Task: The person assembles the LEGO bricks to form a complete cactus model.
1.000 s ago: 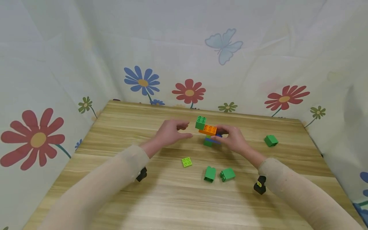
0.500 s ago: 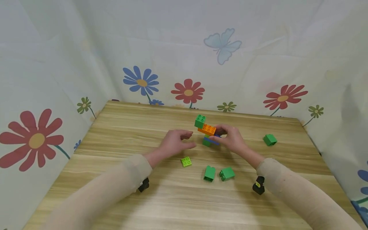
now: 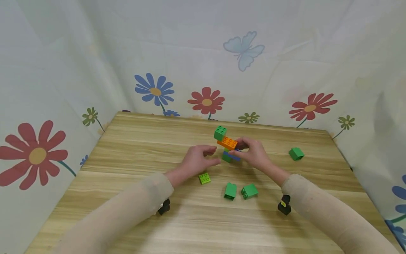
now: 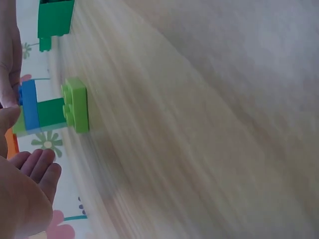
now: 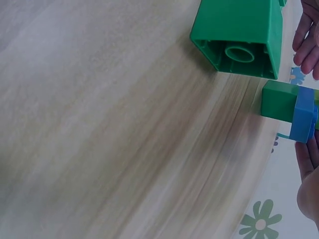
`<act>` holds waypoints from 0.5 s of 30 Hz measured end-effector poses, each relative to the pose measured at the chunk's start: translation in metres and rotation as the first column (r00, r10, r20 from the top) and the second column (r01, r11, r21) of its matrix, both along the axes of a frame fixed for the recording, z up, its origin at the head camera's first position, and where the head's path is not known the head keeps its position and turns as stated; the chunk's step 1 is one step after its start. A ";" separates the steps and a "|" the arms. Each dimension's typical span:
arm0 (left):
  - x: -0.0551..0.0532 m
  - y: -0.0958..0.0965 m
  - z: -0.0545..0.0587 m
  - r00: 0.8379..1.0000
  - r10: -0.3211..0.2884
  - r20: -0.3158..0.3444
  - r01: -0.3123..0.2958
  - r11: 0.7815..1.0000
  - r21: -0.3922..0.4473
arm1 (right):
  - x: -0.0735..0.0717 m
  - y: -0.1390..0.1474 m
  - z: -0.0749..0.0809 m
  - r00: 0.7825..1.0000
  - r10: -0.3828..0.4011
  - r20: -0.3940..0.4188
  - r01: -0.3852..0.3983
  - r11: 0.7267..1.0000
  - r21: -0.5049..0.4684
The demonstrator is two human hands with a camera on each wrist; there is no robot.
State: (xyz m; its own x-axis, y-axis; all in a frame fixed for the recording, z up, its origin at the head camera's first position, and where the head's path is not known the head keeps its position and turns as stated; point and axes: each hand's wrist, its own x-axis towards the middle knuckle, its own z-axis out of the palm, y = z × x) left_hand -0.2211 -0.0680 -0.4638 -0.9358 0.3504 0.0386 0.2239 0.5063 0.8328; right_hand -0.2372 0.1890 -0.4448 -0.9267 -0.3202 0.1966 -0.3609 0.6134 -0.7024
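Note:
A small stack of toy building bricks stands in the middle of the head view. A green brick [image 3: 220,133] tops one end of an orange brick [image 3: 229,143]; below come a blue brick [image 3: 235,156] and another green brick [image 3: 226,157]. From the right, my right hand [image 3: 256,153] pinches the stack between thumb and fingers near the orange and blue bricks. My left hand [image 3: 198,158] hovers just left of the stack with fingers and thumb apart, holding nothing. In the right wrist view, right-hand fingers lie under the blue brick [image 5: 302,117].
A flat lime brick [image 3: 204,178] lies below the left hand. Two loose green bricks, one upright-looking [image 3: 230,191] and one on its side [image 3: 250,191], lie nearer me. Another green brick [image 3: 296,153] sits far right. Flowered cloth [image 3: 177,53] rises behind the wooden table [image 3: 152,141].
My left hand has come nearer to me and to the right, closer to the stack. My right hand keeps its grip on the stack, which barely shifts.

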 end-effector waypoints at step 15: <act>0.017 0.033 0.001 0.991 0.094 0.098 -0.105 0.988 0.114 | 0.013 0.023 0.013 0.999 0.027 0.027 -0.027 1.000 -0.002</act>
State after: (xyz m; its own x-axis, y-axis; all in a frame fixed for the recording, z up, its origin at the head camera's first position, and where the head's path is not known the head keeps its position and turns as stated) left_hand -0.2039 -0.0345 -0.4633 -0.9672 0.2536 -0.0138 0.0968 0.4183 0.9031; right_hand -0.2244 0.2116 -0.4320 -0.9228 -0.3448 0.1723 -0.3583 0.6025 -0.7132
